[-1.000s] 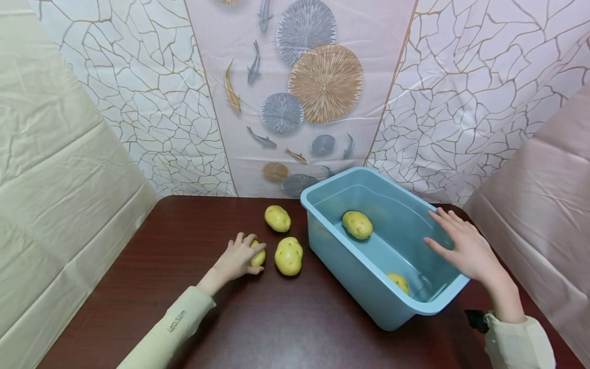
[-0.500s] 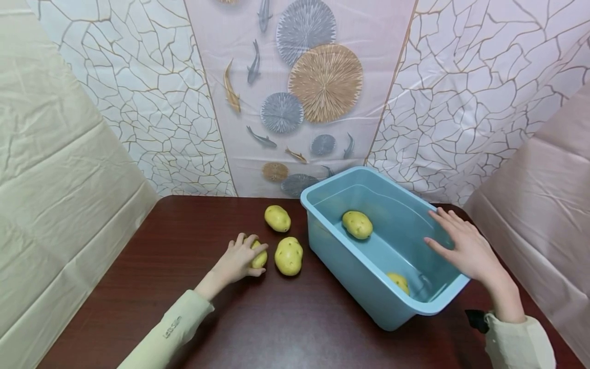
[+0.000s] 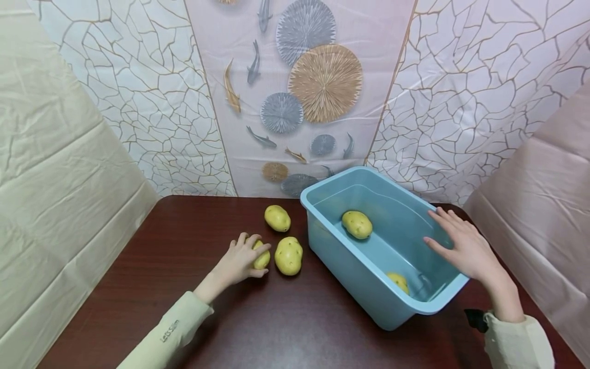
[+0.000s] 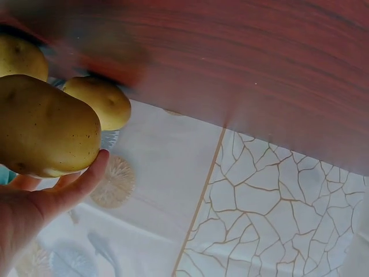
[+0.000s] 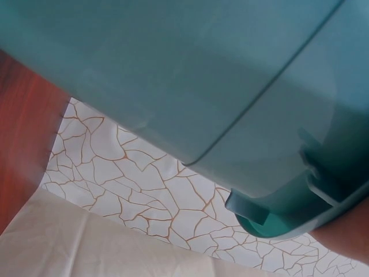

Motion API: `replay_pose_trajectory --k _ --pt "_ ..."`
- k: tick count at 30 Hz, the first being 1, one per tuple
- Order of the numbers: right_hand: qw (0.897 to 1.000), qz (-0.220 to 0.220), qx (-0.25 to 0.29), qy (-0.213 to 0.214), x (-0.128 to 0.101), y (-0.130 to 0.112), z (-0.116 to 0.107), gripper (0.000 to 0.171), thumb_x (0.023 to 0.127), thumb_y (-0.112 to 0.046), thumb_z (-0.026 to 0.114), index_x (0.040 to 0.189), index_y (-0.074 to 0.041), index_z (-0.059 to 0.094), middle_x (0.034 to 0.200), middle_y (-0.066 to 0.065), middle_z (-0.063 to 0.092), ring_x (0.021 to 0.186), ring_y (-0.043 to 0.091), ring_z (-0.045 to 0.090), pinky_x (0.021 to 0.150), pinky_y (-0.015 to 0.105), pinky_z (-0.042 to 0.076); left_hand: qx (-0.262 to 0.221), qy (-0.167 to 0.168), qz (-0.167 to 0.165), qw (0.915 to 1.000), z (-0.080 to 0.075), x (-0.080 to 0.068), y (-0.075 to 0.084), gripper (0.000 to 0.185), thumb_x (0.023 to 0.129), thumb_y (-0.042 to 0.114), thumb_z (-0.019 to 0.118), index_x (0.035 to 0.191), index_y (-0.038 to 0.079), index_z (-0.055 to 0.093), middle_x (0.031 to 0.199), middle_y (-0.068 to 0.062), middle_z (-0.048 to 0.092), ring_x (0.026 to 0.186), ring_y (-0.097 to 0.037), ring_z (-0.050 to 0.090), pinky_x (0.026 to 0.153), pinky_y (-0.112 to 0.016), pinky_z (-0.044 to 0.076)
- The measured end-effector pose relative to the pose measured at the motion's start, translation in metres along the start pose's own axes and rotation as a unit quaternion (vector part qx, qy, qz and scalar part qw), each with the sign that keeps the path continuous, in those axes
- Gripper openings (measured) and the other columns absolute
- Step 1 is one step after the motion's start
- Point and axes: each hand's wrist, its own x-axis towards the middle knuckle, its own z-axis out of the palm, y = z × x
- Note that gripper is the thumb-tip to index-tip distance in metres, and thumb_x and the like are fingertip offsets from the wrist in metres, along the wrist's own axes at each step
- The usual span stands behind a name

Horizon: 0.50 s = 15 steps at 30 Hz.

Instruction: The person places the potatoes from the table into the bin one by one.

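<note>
My left hand (image 3: 243,258) lies on the dark wooden table (image 3: 276,328), its fingers curled round a small yellow potato (image 3: 262,260). The left wrist view shows that potato (image 4: 46,127) close up, resting on the fingers (image 4: 81,184). Just to its right sits a larger potato (image 3: 289,255), and a third potato (image 3: 277,218) lies farther back. My right hand (image 3: 461,246) rests flat with straight fingers on the right rim of a blue plastic tub (image 3: 350,266). Two potatoes lie inside the tub, one at the back (image 3: 357,224) and one near the front (image 3: 398,282).
Patterned plastic sheeting (image 3: 304,92) hangs behind the table, with plain sheets at both sides. The right wrist view is filled by the tub's outer wall (image 5: 173,75) and its rim (image 5: 300,208). Bare tabletop lies in front of the left hand.
My left hand has shifted slightly to the right with the small potato in its grip. The right hand and the tub have not moved.
</note>
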Motion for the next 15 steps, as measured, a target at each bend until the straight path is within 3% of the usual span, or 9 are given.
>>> replay_pose_trajectory --k 15 --pt "1.0 -0.002 0.002 0.0 0.001 0.0001 -0.0004 0.067 0.086 -0.038 0.054 0.138 -0.004 0.03 0.143 0.027 0.021 0.133 0.045 0.01 0.104 0.061 0.006 0.014 0.005 0.006 0.9999 -0.0065 0.0015 0.0053 0.054 0.068 0.047 0.067 0.114 0.02 0.059 0.111 -0.009 0.053 0.094 -0.029 0.045 0.063 -0.041 0.041"
